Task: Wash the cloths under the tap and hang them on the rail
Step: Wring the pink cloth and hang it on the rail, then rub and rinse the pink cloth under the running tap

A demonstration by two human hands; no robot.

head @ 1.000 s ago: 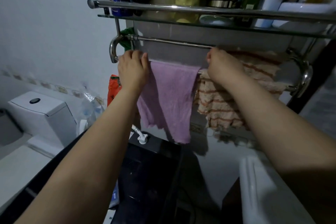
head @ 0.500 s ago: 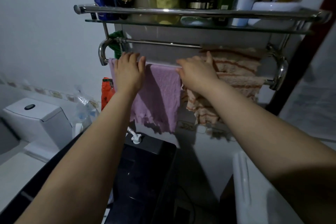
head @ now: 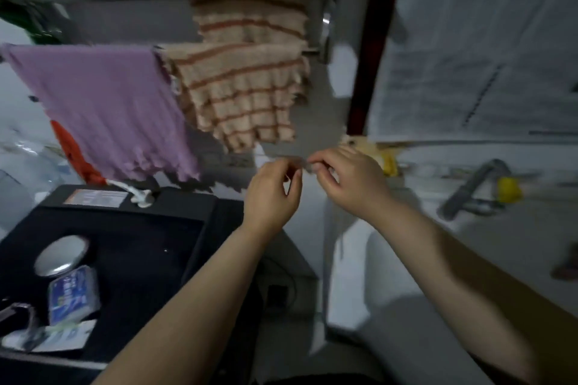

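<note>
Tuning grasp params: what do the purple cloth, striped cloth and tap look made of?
Purple cloth: soft thin fabric, likely microfibre; limp drape, frayed hem. Striped cloth: thicker waffle-weave fabric, probably cotton; gridded texture. Tap: grey, dull metal by its look; blur leaves this open.

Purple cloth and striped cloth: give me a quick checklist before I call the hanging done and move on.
1. Purple cloth draped over the rail: ok, it hangs spread out.
2. Striped cloth on the rail: ok, hanging to the right of the purple one, their edges meeting.
3. Both hands off the cloths: ok, left hand and right hand are below them, close together.
4. Hands empty: cannot tell, their fingertips seem to pinch something small and blurred.
5. Tap off: cannot tell, blurred.
6. More cloths left to wash: cannot tell.
</note>
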